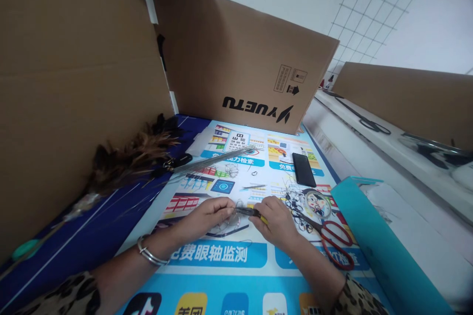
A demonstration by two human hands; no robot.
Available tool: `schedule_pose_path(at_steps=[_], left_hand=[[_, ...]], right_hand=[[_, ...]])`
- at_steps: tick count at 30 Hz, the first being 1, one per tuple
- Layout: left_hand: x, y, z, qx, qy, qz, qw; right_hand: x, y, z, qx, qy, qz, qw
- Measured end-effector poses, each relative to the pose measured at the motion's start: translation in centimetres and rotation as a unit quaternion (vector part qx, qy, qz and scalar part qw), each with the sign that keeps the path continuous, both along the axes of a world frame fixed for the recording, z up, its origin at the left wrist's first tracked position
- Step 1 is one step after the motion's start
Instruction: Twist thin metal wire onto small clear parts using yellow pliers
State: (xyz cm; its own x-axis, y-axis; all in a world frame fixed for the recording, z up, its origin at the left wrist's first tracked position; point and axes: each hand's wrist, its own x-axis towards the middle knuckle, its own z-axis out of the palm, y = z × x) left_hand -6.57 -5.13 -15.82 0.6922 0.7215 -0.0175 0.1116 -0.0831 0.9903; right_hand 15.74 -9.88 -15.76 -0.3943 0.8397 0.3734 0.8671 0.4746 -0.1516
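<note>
My right hand (275, 221) is closed round the yellow-and-black handles of a pair of pliers (246, 211), whose jaws point left. Thumb and fingers of my left hand (218, 212) are pinched together at the tip of those jaws, on what looks like thin wire (231, 225). Loops of that wire hang below the fingers, too fine to trace fully. A dark thin strip (232, 232) lies on the printed sheet just beneath. To the right of my right hand are red-handled scissors (334, 241) and a heap of small dark rings (297, 209).
A black phone (303, 170) lies at the back right, with a round clear container (318, 204) nearer. A bundle of thin metal rods (214, 160) and brown feathers (133, 152) are on the left. Cardboard walls (240, 59) enclose the back and left. A teal box (373, 236) stands right.
</note>
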Motion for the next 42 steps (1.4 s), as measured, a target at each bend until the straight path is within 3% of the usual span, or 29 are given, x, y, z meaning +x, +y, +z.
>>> schedule_pose_path(at_steps=[23, 42], left_hand=[[0.01, 0.10, 0.04, 0.096, 0.054, 0.019, 0.994], [-0.02, -0.09, 0.21, 0.116, 0.069, 0.018, 0.991]], right_hand=[[-0.61, -0.39, 0.98, -0.024, -0.075, -0.023, 0.997], [-0.75, -0.45, 0.62, -0.050, -0.088, -0.032, 0.994]])
